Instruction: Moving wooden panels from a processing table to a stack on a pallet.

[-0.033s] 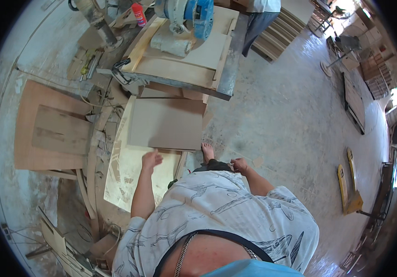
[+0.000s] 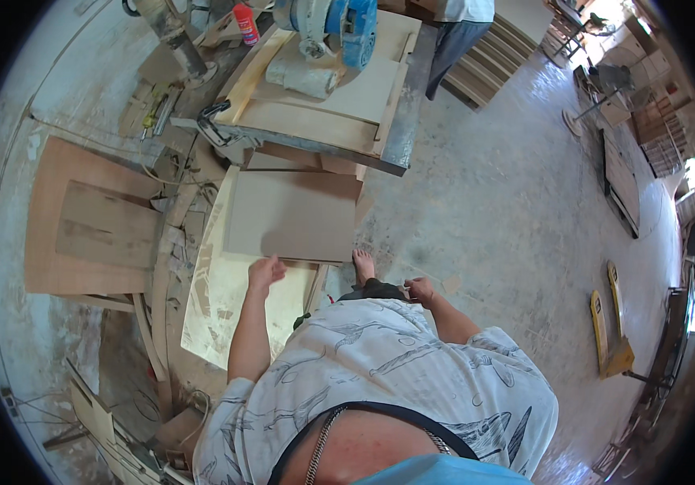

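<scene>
the left hand (image 2: 265,273) reaches down to the near edge of a grey-brown board (image 2: 295,214) that lies flat on a stack. its fingers (image 2: 273,265) are loosely curled right at that edge, touching it or just short of it; whether they grip it cannot be told. the board sits just beyond the fingertips, stretching away from the person toward the saw table (image 2: 323,113). under it lies a pale sheet (image 2: 222,299), which juts out toward the person beneath the left forearm. the right hand (image 2: 420,289) hangs near the right knee, well clear of the board, fingers curled in with nothing seen in them. a bare foot (image 2: 363,264) stands on the concrete floor (image 2: 509,210) just right of the board's near corner. brown panels (image 2: 89,222) lie to the left. another person's legs (image 2: 451,40) stand beyond the table.
</scene>
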{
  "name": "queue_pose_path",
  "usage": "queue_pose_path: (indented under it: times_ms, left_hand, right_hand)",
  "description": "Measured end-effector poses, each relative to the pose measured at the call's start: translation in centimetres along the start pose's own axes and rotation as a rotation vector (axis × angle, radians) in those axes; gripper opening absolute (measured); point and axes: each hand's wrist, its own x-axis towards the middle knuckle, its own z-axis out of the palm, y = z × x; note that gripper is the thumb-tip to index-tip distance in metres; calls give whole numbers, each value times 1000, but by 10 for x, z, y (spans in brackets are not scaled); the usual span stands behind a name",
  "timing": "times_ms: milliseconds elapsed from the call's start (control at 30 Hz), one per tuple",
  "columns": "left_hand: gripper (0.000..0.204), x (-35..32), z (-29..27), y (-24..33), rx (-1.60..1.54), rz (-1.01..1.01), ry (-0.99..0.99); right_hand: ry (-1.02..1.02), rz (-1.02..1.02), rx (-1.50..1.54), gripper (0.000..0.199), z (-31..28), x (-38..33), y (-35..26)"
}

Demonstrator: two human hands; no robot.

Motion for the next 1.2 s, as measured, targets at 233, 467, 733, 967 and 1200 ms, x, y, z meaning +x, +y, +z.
queue_pose_path:
  times_ms: [233,467,733,967,1200]
  left_hand:
    - [29,18,59,76,-219,42,-111]
    - [47,56,128,146,-450,87,-196]
    - [44,99,111,172,-794,132,-179]
    - [28,90,112,157,-684,170,-46]
    - [28,19,62,80,-714,238,-16]
  right_hand:
    - [-32,-54,-27,22,-7,-10,12]
    - [19,60,92,29,-22,-10,30]
    - [92,85,167,24,-15,-35,63]
    - [58,76,246,23,-23,-35,76]
    - [47,10,97,24,-15,-28,3]
